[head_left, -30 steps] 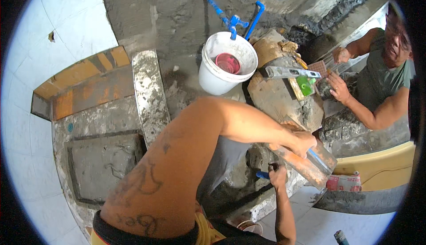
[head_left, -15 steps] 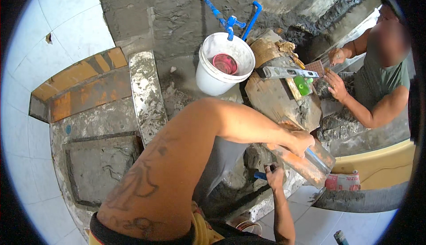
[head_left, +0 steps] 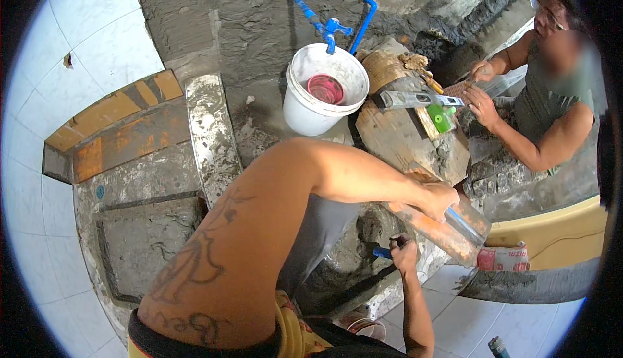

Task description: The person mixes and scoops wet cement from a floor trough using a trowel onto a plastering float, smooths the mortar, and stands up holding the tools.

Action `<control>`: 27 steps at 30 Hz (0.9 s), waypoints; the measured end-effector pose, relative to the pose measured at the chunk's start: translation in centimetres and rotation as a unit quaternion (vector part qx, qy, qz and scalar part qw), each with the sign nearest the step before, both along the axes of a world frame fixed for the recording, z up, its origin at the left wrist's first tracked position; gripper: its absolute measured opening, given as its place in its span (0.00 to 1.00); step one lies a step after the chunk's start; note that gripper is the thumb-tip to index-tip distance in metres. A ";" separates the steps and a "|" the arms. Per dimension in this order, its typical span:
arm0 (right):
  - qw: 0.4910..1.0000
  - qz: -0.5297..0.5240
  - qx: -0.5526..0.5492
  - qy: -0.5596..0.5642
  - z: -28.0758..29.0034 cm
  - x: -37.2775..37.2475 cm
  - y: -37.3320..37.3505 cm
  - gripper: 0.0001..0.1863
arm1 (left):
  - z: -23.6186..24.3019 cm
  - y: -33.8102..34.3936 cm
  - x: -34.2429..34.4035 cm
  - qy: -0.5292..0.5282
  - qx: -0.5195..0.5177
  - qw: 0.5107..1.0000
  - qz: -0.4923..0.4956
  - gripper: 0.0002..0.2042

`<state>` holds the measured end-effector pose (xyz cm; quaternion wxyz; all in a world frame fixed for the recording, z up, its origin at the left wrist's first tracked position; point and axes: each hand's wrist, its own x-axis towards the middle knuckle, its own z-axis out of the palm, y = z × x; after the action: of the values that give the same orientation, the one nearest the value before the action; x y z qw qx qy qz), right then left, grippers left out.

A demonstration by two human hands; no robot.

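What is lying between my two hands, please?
Head view: from left hand to right hand, first the orange-stained board, then a strip of grey cement.

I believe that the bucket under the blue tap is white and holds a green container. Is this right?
Not quite: the container is pinkish red, not green, as the head view shows. The white bucket is under the blue tap.

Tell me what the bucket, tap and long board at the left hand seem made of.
White bucket: plastic, dull; moulded rim suggests it. Blue tap: likely plastic, slightly glossy, from its solid colour. Long board at the left hand: patchy finish, perhaps rusty metal, given orange-brown areas; stained wood is possible.
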<state>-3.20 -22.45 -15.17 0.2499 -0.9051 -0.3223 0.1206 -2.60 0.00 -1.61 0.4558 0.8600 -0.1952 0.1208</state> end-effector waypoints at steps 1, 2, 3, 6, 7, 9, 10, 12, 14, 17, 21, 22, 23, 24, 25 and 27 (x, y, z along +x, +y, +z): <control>1.000 -0.008 -0.014 0.026 -0.3 0.1 -0.2 0.06 | -0.1 0.0 0.0 0.000 0.000 1.000 0.000 0.20; 1.000 -0.007 -0.014 0.026 -0.7 0.2 -0.2 0.06 | -0.1 0.1 0.0 -0.003 -0.011 1.000 0.000 0.19; 1.000 0.000 0.001 0.006 -0.8 0.2 -0.1 0.06 | 0.1 0.3 -0.1 -0.006 -0.021 1.000 -0.001 0.18; 1.000 -0.004 0.011 -0.016 0.9 -1.4 1.2 0.06 | 1.0 1.3 -1.1 -0.015 -0.011 1.000 -0.001 0.17; 1.000 -0.020 0.005 -0.023 2.3 -2.1 1.7 0.07 | 2.3 1.7 -1.6 -0.016 -0.011 1.000 -0.004 0.17; 0.999 -0.002 -0.021 -0.048 1.6 -1.0 0.6 0.08 | 5.7 2.9 -2.5 -0.017 0.026 0.999 -0.040 0.16; 0.996 0.023 -0.046 -0.067 1.0 -0.9 0.3 0.09 | 7.3 4.0 -3.4 -0.083 0.051 0.995 -0.030 0.17; 0.997 0.011 -0.036 -0.063 0.3 -0.8 0.1 0.09 | 10.1 6.9 -6.7 -0.224 0.071 0.972 0.020 0.17; 0.997 -0.007 -0.036 -0.062 -0.3 0.1 -0.8 0.10 | 12.8 9.9 -11.3 -0.302 0.061 0.948 0.078 0.17; 0.999 -0.021 -0.045 -0.017 1.4 0.1 0.9 0.11 | 13.6 15.0 -20.4 -0.285 0.129 0.917 0.247 0.12; 0.999 -0.028 0.006 -0.029 -1.4 1.7 -0.8 0.06 | 12.1 19.8 -31.1 -0.086 0.101 0.841 0.524 0.11; 0.998 -0.028 -0.003 -0.051 -1.7 1.8 -0.9 0.07 | 10.8 21.6 -32.9 -0.035 0.086 0.802 0.590 0.12; 0.998 -0.027 -0.003 -0.049 -1.7 1.8 -0.8 0.07 | 9.2 23.2 -34.3 0.018 0.068 0.754 0.653 0.12; 0.998 -0.021 -0.016 -0.049 -1.2 1.4 -0.3 0.08 | 8.3 24.5 -34.9 0.050 0.081 0.717 0.691 0.13; 0.998 -0.014 -0.029 -0.049 -0.7 1.1 0.3 0.08 | 7.6 26.0 -35.2 0.081 0.093 0.676 0.726 0.14; 0.999 -0.005 -0.032 -0.011 0.2 1.0 1.6 0.13 | 5.0 30.9 -34.9 0.062 0.122 0.663 0.736 0.15</control>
<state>-2.24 -20.89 -14.99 0.2177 -0.9155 -0.3165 0.1196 -37.53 30.91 3.38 0.1201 0.7768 0.5175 0.3383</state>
